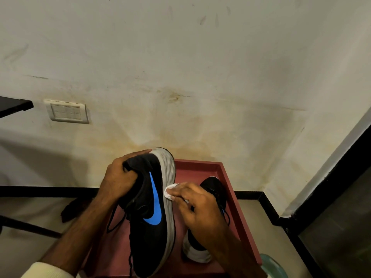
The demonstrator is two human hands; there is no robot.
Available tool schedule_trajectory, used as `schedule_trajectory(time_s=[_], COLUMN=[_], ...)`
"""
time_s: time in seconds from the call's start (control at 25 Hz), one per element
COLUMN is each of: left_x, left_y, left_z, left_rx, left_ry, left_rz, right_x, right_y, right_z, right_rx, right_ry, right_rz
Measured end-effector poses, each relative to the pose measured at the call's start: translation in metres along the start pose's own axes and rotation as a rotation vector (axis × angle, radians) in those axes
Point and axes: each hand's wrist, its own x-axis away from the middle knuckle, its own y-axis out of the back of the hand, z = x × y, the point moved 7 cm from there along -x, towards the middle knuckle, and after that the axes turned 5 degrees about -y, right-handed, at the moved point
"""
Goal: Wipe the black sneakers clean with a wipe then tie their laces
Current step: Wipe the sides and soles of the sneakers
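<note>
black sneaker (148,199) with a blue mark hangs tilted on its side above the red tray (198,163), laces loose. the left hand (118,177) is clenched on its heel opening. the right hand (200,209) pinches a white wipe (169,190) against the pale sole edge. the second sneaker (214,187) lies in the tray further right. the tray's far rim sits close to the wall (180,77).

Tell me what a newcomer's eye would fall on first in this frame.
The black sneaker with a blue logo, gripped by the left hand in the centre, stands out first. Right beside it, the right hand presses a white wipe against its grey sole. Behind that hand, a second sneaker lies in a red tray below a stained wall.
</note>
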Motion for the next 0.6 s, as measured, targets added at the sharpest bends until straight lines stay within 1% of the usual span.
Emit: schedule_trajectory(time_s=[0.12,0.2,0.28,0.4,0.44,0.48,0.52,0.6], left_x=[0.001,0.001,0.001,-0.002,-0.002,-0.002,-0.002,-0.001], left_y=[-0.006,-0.010,-0.007,0.003,0.004,0.004,0.002,-0.005], left_z=[-0.005,-0.006,-0.004,0.006,0.006,0.005,0.002,-0.006], left_rx=[0.002,0.004,0.004,0.049,0.059,0.066,0.073,0.085], left_ry=[-0.025,-0.049,-0.045,0.013,0.017,0.008,-0.011,-0.051], left_rz=[0.041,0.058,0.044,-0.015,-0.016,-0.008,0.005,0.036], right_x=[-0.007,-0.009,-0.008,0.001,0.002,0.001,-0.002,-0.009], right_y=[0.016,0.017,0.007,-0.011,-0.009,-0.003,0.008,0.031], right_z=[0.008,0.010,0.005,-0.003,-0.001,0.004,0.010,0.019], right_rx=[-0.021,-0.022,0.002,0.082,0.057,0.000,-0.049,-0.055], right_ry=[0.008,-0.003,-0.030,-0.039,-0.034,-0.030,-0.018,0.021], right_rz=[-0.154,-0.168,-0.067,0.159,0.180,0.149,0.061,-0.157])
